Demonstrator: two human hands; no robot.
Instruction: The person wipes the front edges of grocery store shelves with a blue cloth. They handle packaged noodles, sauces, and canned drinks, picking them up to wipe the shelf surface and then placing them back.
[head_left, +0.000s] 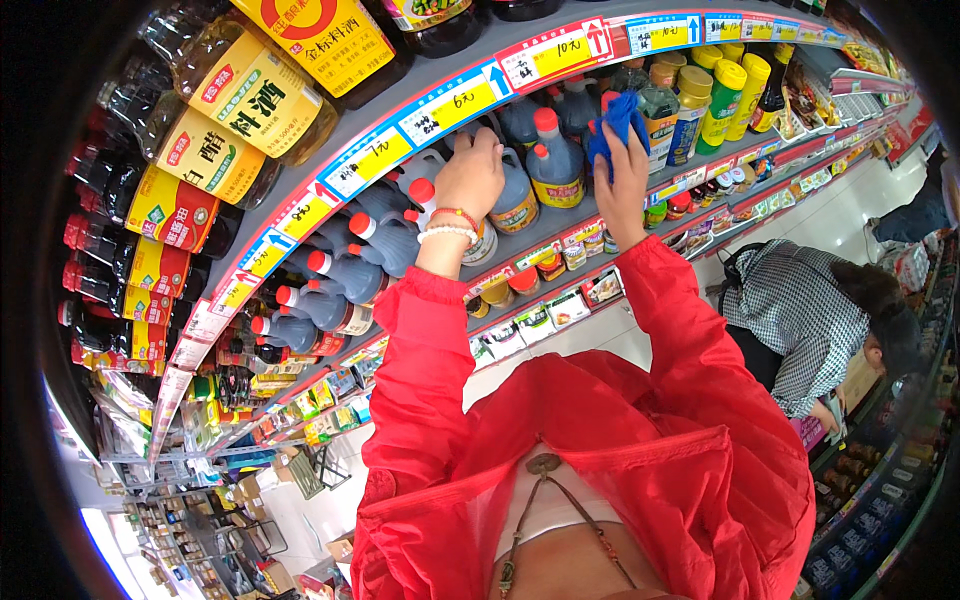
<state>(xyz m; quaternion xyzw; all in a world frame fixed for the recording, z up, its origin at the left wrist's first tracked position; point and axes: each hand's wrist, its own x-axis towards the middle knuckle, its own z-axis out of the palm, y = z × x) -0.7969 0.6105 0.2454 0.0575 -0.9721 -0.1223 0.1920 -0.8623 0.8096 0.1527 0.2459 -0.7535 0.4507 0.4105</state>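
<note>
Before me is a store shelf lined with dark plastic jugs with red caps. My left hand (471, 176), with a red bracelet and a white bead bracelet at the wrist, is curled over a jug's top; how firmly it grips cannot be told. Beside it stands a grey-blue jug with a yellow label (516, 196). My right hand (622, 169) holds a bunched blue cloth (621, 124) near the back of the shelf. Between my hands stands a red-capped jug (556, 169). Right of the cloth are a clear bottle (658, 120) and green and yellow bottles (721, 105).
The upper shelf's edge with price tags (450, 105) curves above my hands. Cooking wine bottles (259, 90) stand on it at upper left. Small jars (525, 281) line the shelf below. A person in a checked shirt (795, 315) bends at the opposite shelf on the right.
</note>
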